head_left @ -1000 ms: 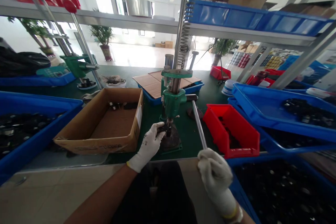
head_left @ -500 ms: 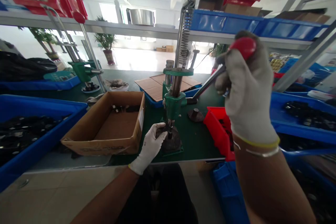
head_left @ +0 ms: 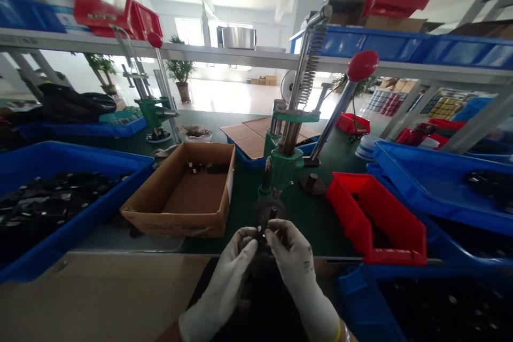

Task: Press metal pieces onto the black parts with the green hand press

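Although its long axis cannot be made out, the small dark part (head_left: pixel 262 234) is pinched between the closed fingertips of the white-gloved left hand (head_left: pixel 236 256) and white-gloved right hand (head_left: pixel 290 251), equally near both, just before the round dark base (head_left: pixel 269 212) of the green hand press (head_left: pixel 285 165).

The small piece (head_left: pixel 260 231) pinched between the left hand (head_left: pixel 223 272) and the right hand (head_left: pixel 292 262) is mostly hidden by the gloved fingers and too small to make out. The hands also cover the front of the press base (head_left: pixel 269 212). The dark bits (head_left: pixel 60 187) in the left blue tray (head_left: pixel 80 154) are too small to identify (the ones in the cardboard box (head_left: pixel 172 224) too), and that tray runs off the left edge. Shadow hides what lies in the red bin (head_left: pixel 395 240), and the lower right blue tray (head_left: pixel 356 299) is cut off by the frame.
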A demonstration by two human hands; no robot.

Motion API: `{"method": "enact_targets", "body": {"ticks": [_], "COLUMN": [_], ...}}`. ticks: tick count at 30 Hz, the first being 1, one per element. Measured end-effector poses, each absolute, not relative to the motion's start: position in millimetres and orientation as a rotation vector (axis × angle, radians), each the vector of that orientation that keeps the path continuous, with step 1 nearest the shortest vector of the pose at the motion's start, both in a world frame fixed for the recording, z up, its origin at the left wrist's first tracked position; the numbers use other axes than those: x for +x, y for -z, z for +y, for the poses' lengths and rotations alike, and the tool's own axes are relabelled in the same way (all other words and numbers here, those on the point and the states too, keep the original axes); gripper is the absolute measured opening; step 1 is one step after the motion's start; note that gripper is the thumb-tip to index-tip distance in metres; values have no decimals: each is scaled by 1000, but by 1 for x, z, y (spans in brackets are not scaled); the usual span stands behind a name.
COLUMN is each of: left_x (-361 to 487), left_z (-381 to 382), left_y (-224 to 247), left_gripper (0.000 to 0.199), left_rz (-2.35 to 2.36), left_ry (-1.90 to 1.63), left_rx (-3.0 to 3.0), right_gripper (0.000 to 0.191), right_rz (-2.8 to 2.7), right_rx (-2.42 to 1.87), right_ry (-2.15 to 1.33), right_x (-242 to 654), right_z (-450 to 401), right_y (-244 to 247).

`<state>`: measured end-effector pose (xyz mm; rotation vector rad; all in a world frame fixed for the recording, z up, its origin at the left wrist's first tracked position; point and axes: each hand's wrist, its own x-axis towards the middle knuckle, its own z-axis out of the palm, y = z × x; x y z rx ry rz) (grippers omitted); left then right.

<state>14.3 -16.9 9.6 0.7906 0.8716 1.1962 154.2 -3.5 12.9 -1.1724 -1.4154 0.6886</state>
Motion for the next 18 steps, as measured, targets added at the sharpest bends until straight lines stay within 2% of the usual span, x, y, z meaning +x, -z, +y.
{"method": "enact_targets", "body": {"ticks": [4, 7, 11, 18], "left_x": [3, -12, -40, -51], "left_z": [-34, -45, -59, -77], "left_y": [-6, 1, 16, 38], "left_gripper": [29, 29, 30, 31], "left_rz": [943, 1077, 1250, 1386], "left_ry": [-1144, -1116, -1230, -1337], "left_rx": [849, 1135, 1587, 1827], "right_gripper": [15, 14, 16, 12], "right_rz": [-1547, -1636, -1881, -1990], "right_rx": [-1123, -1068, -886, -810], "right_ry": [-684, -597, -454, -339], "right_x": [154, 153, 155, 139], "right_z": [-16, -24, -32, -37], "right_y": [-12, -8, -5, -1]}}
